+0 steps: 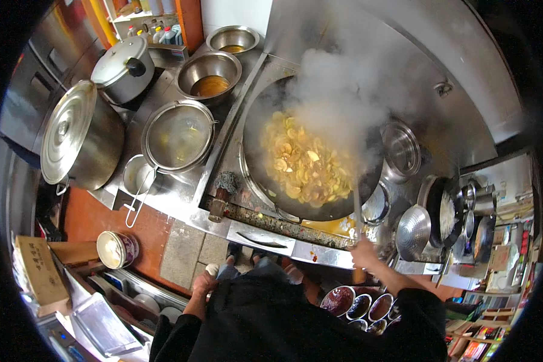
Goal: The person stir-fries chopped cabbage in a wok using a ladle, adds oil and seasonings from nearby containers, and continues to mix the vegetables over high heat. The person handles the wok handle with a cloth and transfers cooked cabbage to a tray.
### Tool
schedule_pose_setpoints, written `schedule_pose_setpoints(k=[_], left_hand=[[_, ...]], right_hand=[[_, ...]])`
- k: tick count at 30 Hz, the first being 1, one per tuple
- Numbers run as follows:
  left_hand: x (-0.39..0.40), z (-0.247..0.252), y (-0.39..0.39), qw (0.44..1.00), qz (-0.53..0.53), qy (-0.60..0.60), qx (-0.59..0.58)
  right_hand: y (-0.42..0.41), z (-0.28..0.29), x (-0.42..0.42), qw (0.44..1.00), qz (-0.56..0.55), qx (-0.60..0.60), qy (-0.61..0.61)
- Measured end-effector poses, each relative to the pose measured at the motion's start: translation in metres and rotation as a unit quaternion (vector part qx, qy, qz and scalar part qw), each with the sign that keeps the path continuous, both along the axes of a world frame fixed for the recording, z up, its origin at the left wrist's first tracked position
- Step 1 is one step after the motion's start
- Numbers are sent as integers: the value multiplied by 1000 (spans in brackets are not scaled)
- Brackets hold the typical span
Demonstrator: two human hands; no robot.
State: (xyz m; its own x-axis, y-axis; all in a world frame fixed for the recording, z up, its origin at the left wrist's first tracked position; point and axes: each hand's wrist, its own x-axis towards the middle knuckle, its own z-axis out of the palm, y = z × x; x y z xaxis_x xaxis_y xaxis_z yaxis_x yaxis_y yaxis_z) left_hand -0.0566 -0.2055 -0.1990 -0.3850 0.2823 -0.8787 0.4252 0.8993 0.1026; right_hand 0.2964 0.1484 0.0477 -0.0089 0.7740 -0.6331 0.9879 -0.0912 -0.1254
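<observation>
Sliced food, pale yellow like potato slices (pixel 298 163), fills the middle of a large black wok (pixel 262 99). Thick steam rises over its far right side. My right hand (pixel 365 254) grips a long-handled metal utensil (pixel 357 208) by its wooden end (pixel 358 275). The shaft reaches over the wok's near right rim, and its head is hidden by food and steam. My left hand (pixel 203 284) hangs low beside my body, away from the stove, closed around a small whitish thing (pixel 211 270), perhaps a cloth.
Left stand a lidded stockpot (pixel 104 145), a pressure cooker (pixel 126 72), a strainer over a basin (pixel 178 135) and bowls of brown liquid (pixel 210 86). A wire scrubber (pixel 226 182) lies by the wok. Right are a perforated skimmer (pixel 414 233) and pans. Seasoning pots (pixel 338 301) stand near my right side.
</observation>
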Motion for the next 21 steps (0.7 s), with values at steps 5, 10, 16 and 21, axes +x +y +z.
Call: schedule_pose_setpoints(k=[5, 10, 16, 21], left_hand=[[-1, -21, -17, 999, 29, 16, 29], [-11, -16, 5, 999, -40, 17, 21], [-23, -30, 5, 997, -71, -8, -1], [-33, -62, -3, 996, -91, -3, 13]], right_hand=[[14, -3, -144, 836, -263, -200, 439], [34, 72, -123, 659, -337, -343, 578], [15, 148, -100, 946, -99, -60, 304], [55, 44, -120, 958, 113, 227, 132]])
